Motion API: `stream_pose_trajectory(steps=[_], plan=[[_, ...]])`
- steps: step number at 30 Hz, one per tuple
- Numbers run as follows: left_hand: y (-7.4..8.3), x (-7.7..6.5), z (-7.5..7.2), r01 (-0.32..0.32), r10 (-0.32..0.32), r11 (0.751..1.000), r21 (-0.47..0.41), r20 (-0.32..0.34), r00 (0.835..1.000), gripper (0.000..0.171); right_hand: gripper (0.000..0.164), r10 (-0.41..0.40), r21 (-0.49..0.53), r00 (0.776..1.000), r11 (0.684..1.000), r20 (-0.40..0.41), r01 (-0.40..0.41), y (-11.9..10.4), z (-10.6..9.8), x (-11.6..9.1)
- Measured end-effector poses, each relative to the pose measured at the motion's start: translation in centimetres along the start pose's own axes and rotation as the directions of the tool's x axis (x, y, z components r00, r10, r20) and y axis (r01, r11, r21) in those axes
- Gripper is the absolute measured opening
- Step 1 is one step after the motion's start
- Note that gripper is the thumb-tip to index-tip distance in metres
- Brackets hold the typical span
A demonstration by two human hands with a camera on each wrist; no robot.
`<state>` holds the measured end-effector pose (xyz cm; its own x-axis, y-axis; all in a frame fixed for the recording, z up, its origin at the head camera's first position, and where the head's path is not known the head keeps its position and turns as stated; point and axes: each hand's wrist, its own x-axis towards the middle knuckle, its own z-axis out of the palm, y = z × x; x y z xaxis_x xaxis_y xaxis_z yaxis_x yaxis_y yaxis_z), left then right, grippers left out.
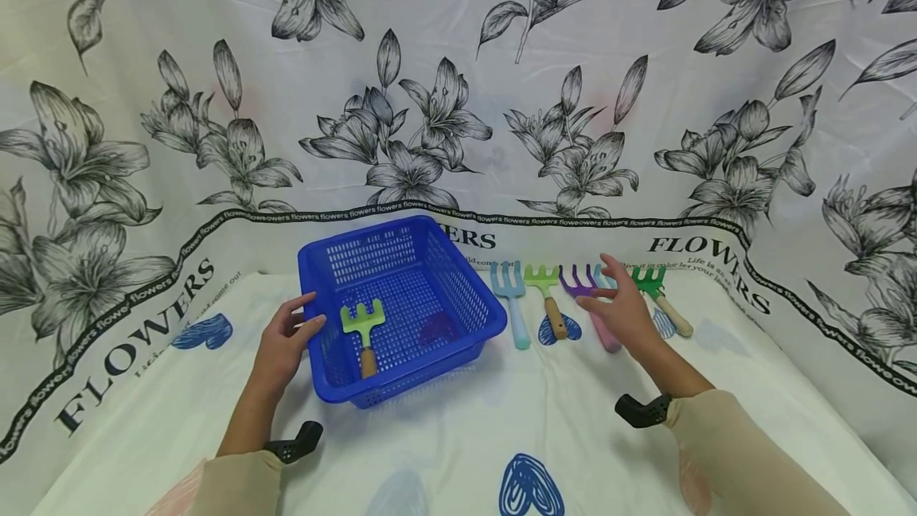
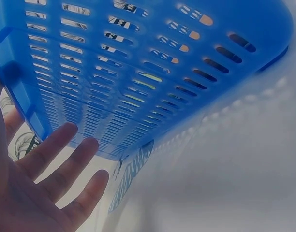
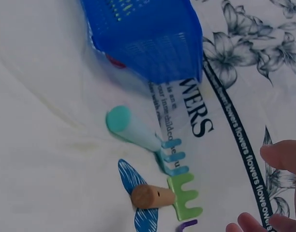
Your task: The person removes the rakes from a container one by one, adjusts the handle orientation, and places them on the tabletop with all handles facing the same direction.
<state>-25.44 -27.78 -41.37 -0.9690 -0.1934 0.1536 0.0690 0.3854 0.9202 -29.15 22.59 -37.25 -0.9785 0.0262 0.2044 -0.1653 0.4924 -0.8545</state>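
Note:
The blue plastic basket stands on the cloth, with a light-green hand rake with a wooden handle inside. My left hand holds the basket's left rim with thumb and index finger; the other fingers spread below it in the left wrist view. My right hand hovers, fingers parted, over a purple hand rake with a pink handle. Around it lie a light-blue rake, a green rake with a wooden handle, and a dark-green rake. Another light-blue rake is mostly hidden by the hand.
White cloth with printed hearts covers the table. A floral curtain rises behind and at both sides, close behind the rake tines. A dark reddish patch shows through the basket's floor; its kind is unclear.

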Motion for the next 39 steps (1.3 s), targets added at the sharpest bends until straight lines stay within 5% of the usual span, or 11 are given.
stream_pose_trajectory(steps=[23, 32, 39], plan=[[0.0, 0.2, 0.2, -0.009, 0.009, 1.000, 0.027, 0.001, 1.000, 0.065, 0.091, -0.126, 0.014, 0.982, 0.992, 0.137, 0.125, -3.1, 4.8, -1.4], [0.2, 0.3, -0.1, -0.022, 0.023, 0.997, 0.068, -0.010, 1.000, 0.064, 0.085, -0.280, -0.119, 0.946, 0.946, 0.160, 0.300, -4.5, 6.6, -2.1], [0.3, 0.3, -0.1, -0.036, 0.038, 0.994, 0.102, -0.015, 0.999, 0.063, 0.083, -0.352, -0.104, 0.919, 0.922, 0.177, 0.373, -5.8, 8.1, -2.4]])
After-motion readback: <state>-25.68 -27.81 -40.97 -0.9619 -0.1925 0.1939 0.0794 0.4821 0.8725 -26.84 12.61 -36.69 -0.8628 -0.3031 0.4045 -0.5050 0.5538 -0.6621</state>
